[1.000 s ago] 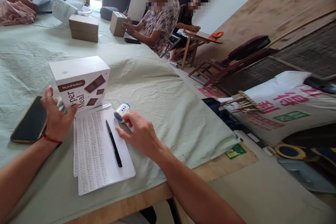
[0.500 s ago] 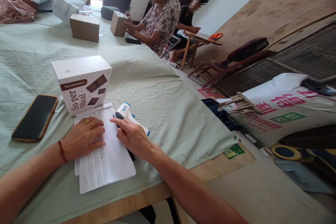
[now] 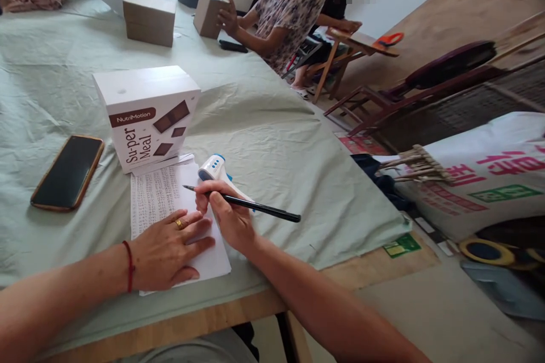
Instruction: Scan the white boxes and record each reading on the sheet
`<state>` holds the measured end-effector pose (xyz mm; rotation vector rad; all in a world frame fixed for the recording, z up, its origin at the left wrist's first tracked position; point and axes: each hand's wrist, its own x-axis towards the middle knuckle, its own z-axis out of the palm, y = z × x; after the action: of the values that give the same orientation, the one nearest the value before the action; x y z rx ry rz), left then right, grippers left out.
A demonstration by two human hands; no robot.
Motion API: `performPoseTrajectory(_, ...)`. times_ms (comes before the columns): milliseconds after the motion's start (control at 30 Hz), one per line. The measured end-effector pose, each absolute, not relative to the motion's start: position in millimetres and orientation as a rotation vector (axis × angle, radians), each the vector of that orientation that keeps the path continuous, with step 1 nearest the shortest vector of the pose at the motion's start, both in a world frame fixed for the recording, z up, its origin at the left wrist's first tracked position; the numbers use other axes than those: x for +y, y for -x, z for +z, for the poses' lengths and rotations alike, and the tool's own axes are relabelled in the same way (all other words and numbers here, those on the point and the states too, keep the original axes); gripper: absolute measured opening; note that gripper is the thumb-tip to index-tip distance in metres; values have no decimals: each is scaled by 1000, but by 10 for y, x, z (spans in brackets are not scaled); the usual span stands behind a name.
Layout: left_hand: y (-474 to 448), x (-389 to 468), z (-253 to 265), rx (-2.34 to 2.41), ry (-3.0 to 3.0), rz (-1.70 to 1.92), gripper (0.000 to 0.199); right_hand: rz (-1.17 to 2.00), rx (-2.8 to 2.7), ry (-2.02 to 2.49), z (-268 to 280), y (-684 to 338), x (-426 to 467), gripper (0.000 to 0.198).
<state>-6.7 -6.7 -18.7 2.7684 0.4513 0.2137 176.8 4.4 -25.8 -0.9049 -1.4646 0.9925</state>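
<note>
My left hand (image 3: 170,249) lies flat on the sheets of paper (image 3: 153,193), which carry rows of small handwriting, its fingers spread. In my right hand (image 3: 227,212) is a black pen (image 3: 264,209), gripped between thumb and fingers over the paper's right side, its tip pointing left. Just beyond that hand lies a white and blue infrared thermometer (image 3: 214,167), partly hidden by it. A white "Su-per Meal" box (image 3: 149,116) stands upright at the far edge of the sheets. To the left rests a phone (image 3: 68,173) with a brown case.
Across the cloth-covered table (image 3: 272,136), a person (image 3: 293,11) holds a small carton (image 3: 210,14). A larger cardboard box (image 3: 149,20) stands nearby. A printed white sack (image 3: 485,176) and a dark chair (image 3: 447,68) are on the right.
My right hand, earlier by the thermometer with a finger extended, now holds the black pen. My left hand has slid nearer and to the right on the paper. The camera view has shifted.
</note>
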Motion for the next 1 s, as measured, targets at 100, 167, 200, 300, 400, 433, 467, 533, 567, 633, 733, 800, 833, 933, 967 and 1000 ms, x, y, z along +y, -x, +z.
performPoseTrajectory(100,73,-70,-221,462,-2767,201,56,1073,-1384,1000,-250,-1736,71,28)
performPoseTrajectory(167,78,-80,-232,461,-2769,206,59,1075,-1331,1084,-251,-1721,88,29)
performPoseTrajectory(200,80,-87,-231,455,-2769,213,62,1067,-1309,1120,-252,-1714,93,30)
performPoseTrajectory(300,83,-102,-206,439,-2762,212,77,1052,-1304,1186,-259,-1691,94,26)
performPoseTrajectory(400,76,-102,-173,450,-2754,169,79,1019,-1372,1254,-263,-1665,84,16)
performPoseTrajectory(433,72,-101,-168,450,-2749,156,79,989,-1385,1277,-263,-1656,83,14)
performPoseTrajectory(467,69,-99,-167,450,-2743,145,78,955,-1390,1293,-264,-1646,82,13)
performPoseTrajectory(533,66,-99,-177,439,-2731,146,73,902,-1379,1302,-268,-1631,85,10)
performPoseTrajectory(567,68,-101,-186,432,-2726,158,70,894,-1374,1304,-272,-1626,87,10)
performPoseTrajectory(633,74,-106,-204,421,-2722,197,64,889,-1384,1317,-280,-1624,91,10)
performPoseTrajectory(733,79,-113,-219,423,-2722,235,61,850,-1425,1355,-287,-1634,95,9)
performPoseTrajectory(800,74,-115,-220,428,-2721,235,63,818,-1447,1373,-283,-1638,95,8)
performPoseTrajectory(833,69,-115,-219,428,-2721,234,64,811,-1458,1376,-278,-1637,94,8)
performPoseTrajectory(933,54,-113,-211,431,-2725,206,66,812,-1507,1361,-260,-1626,87,9)
performPoseTrajectory(967,51,-113,-208,432,-2728,191,67,816,-1525,1353,-254,-1622,84,9)
performPoseTrajectory(1000,50,-114,-205,434,-2732,176,68,821,-1541,1348,-250,-1618,80,10)
